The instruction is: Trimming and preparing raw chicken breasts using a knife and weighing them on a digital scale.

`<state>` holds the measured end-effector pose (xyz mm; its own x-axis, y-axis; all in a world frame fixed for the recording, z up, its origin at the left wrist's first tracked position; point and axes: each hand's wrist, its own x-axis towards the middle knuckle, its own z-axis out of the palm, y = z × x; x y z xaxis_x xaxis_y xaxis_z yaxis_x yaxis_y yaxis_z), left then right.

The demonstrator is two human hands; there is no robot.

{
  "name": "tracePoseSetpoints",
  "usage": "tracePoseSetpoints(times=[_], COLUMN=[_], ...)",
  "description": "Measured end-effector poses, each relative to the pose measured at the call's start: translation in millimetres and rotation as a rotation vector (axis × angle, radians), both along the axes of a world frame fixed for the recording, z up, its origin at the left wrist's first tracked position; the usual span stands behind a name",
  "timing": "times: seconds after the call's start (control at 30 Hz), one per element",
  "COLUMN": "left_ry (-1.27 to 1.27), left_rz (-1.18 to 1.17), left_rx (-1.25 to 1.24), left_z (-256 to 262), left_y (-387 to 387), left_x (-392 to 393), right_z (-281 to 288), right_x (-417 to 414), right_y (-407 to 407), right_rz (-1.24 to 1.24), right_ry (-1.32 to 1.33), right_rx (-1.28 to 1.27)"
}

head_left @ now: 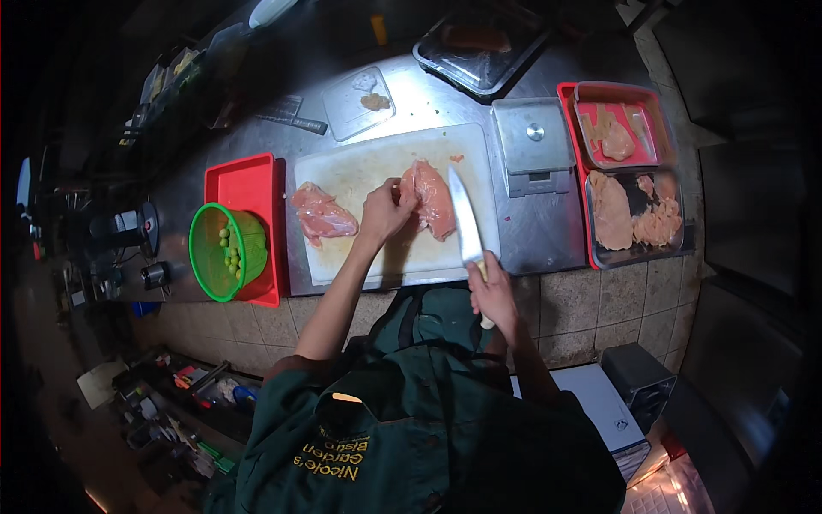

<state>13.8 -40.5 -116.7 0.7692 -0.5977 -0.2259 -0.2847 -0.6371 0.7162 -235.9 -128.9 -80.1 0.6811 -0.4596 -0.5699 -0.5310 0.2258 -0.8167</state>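
Note:
A raw chicken breast [434, 202] lies on the white cutting board [376, 157]. My left hand [386, 213] grips its left edge between thumb and fingers. In my right hand [493, 294] is the pale handle of a chef's knife [463, 215]. Its blade points away from me, close along the right side of that breast; whether it touches the meat I cannot tell. Another raw chicken piece [323, 215] rests at the board's left end, and a small meat scrap [456, 158] lies near the knife tip.
Left of the board, a green basket [260, 247] of small green fruits sits on a red tray [239, 172]. Behind lie a cleaver [292, 117] and a clear lid [343, 115] with two small heaps. On the right are a scale [528, 144] and containers of chicken, one a metal tray [626, 254].

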Motion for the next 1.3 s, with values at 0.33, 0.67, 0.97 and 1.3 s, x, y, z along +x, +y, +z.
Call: tracePoseSetpoints(times=[0.33,0.67,0.97,1.3], left_ry=[0.118,0.008,-0.306,-0.107], left_rz=[0.004,-0.122,-0.317,-0.169], left_rx=[0.052,0.081,0.141,0.144], left_z=[24.6,10.2,20.9,28.9], left_y=[-0.4,17.3,30.9,54.6], left_x=[-7.5,24.1,33.1,47.5], right_z=[-12.7,-19.4,-56.7,-38.1], right_x=[54.2,74.3,120.9,112.2], right_y=[36.8,64.9,79.5,101.2], right_rz=[0.231,0.185,0.254,0.236], right_ry=[-0.008,-0.015,-0.047,-0.064], right_rx=[-0.066,-0.125,-0.476,-0.312])
